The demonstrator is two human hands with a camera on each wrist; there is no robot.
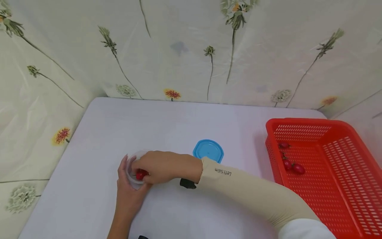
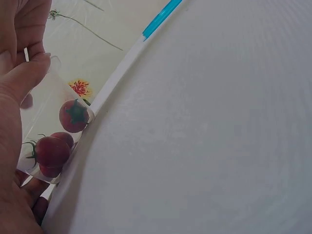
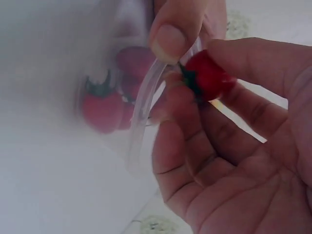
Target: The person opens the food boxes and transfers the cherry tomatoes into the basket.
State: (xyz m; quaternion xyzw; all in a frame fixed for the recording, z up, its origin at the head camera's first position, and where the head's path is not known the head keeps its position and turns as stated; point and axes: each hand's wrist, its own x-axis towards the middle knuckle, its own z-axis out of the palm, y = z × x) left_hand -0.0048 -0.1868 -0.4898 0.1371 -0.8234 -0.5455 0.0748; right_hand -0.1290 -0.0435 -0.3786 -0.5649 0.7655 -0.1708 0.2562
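Note:
A clear plastic tub (image 3: 142, 107) stands on the white table, its round mouth upward in the head view. My left hand (image 1: 128, 192) grips it around the side, with the thumb at the rim in the right wrist view. Several red cherry tomatoes (image 2: 52, 151) with green stems show through its wall. Between the thumb and fingers of my right hand (image 1: 162, 166) is a single cherry tomato (image 3: 209, 75), pinched right at the tub's mouth. In the head view, the right hand covers part of the tub.
A blue lid (image 1: 209, 151) lies on the table (image 1: 149, 122) beyond my right wrist. On the right stands a red perforated basket (image 1: 331, 124) with several cherry tomatoes (image 1: 298, 168) inside. My right forearm in a beige sleeve (image 1: 250, 189) reaches across the table's front. Flower-patterned sheeting (image 1: 179, 53) surrounds the table's back and left.

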